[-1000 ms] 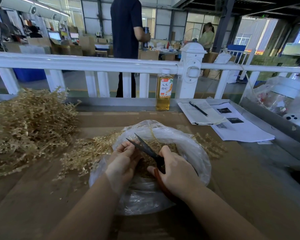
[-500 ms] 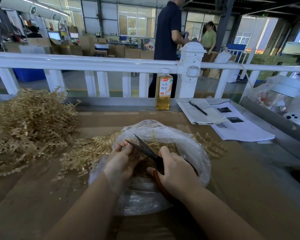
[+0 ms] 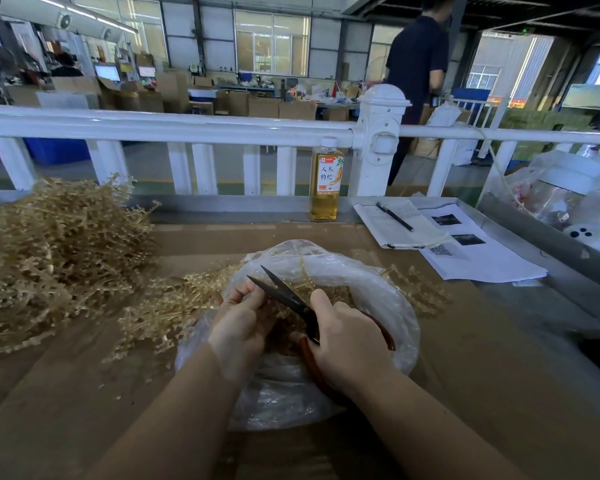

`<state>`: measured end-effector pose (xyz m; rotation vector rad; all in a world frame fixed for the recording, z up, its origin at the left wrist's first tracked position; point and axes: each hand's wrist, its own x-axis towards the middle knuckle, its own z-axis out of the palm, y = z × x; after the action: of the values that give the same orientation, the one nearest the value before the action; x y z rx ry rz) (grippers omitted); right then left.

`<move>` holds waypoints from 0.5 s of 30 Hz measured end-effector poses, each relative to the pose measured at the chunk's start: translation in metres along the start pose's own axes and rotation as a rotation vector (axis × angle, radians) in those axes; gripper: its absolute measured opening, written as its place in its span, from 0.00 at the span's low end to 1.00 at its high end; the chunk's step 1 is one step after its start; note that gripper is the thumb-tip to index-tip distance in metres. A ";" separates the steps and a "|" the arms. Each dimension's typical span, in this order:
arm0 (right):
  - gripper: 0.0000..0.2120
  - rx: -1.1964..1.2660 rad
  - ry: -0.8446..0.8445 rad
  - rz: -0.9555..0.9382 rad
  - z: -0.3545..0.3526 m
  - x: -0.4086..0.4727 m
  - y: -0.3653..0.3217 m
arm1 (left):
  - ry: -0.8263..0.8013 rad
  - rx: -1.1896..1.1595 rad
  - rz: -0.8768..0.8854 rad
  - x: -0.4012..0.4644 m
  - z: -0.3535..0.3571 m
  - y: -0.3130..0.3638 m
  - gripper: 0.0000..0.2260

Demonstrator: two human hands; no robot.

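While the right hand gripped black-bladed, red-handled scissors, the left hand seemingly pinched a pale-gold dried sprig; the amber drink bottle read 人参枸杞.

Light source: daylight is pouring through the tall paned hall windows; the right-hand openings are blowing out.
Brown cardboard-covered worktable: lying evenly lit under soft shadows.
Crinkled clear plastic bag: catching pale sheen.
White railing: bowing from wide-angle distortion.
Corners: apparently darkening and softening.
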<state>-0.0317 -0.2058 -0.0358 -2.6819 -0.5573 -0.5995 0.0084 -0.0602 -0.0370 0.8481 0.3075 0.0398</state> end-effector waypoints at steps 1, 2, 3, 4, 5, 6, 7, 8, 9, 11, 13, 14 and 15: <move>0.19 -0.003 0.003 -0.009 -0.001 0.000 0.000 | 0.006 -0.001 -0.002 0.000 0.000 0.000 0.10; 0.18 -0.007 0.004 -0.017 -0.002 0.000 0.000 | 0.010 -0.003 -0.003 0.000 0.000 0.001 0.10; 0.17 -0.012 0.004 -0.024 -0.003 0.000 0.000 | 0.010 -0.003 -0.005 0.000 0.000 0.001 0.10; 0.17 -0.012 0.001 -0.029 -0.003 0.000 0.000 | 0.006 -0.001 -0.007 0.000 0.000 0.000 0.10; 0.17 -0.006 -0.002 -0.030 -0.003 0.000 0.000 | 0.003 0.000 -0.009 0.000 0.000 0.000 0.10; 0.16 0.003 -0.009 -0.029 -0.003 0.000 0.001 | 0.003 -0.002 -0.011 0.000 0.000 0.000 0.10; 0.16 0.013 -0.017 -0.026 -0.003 0.000 0.001 | 0.003 -0.008 -0.014 0.000 0.000 0.000 0.10; 0.16 0.022 -0.026 -0.024 -0.002 0.000 0.002 | 0.002 -0.013 -0.018 -0.001 0.000 0.001 0.11; 0.16 0.031 -0.032 -0.021 -0.002 0.000 0.002 | -0.001 -0.017 -0.024 -0.001 0.000 0.001 0.11; 0.16 0.046 -0.043 -0.019 -0.001 0.000 0.001 | -0.002 -0.021 -0.037 -0.002 0.000 0.002 0.12; 0.15 0.056 -0.054 -0.019 -0.001 0.000 -0.001 | 0.003 -0.032 -0.045 -0.003 0.001 0.003 0.13; 0.15 0.059 -0.057 -0.017 -0.001 0.000 -0.001 | 0.002 -0.040 -0.047 -0.003 0.000 0.003 0.13; 0.15 0.062 -0.057 -0.013 -0.001 -0.001 -0.001 | -0.001 -0.047 -0.050 -0.004 0.001 0.003 0.13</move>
<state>-0.0332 -0.2053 -0.0347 -2.6455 -0.5995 -0.5027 0.0051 -0.0592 -0.0332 0.7939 0.3258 -0.0004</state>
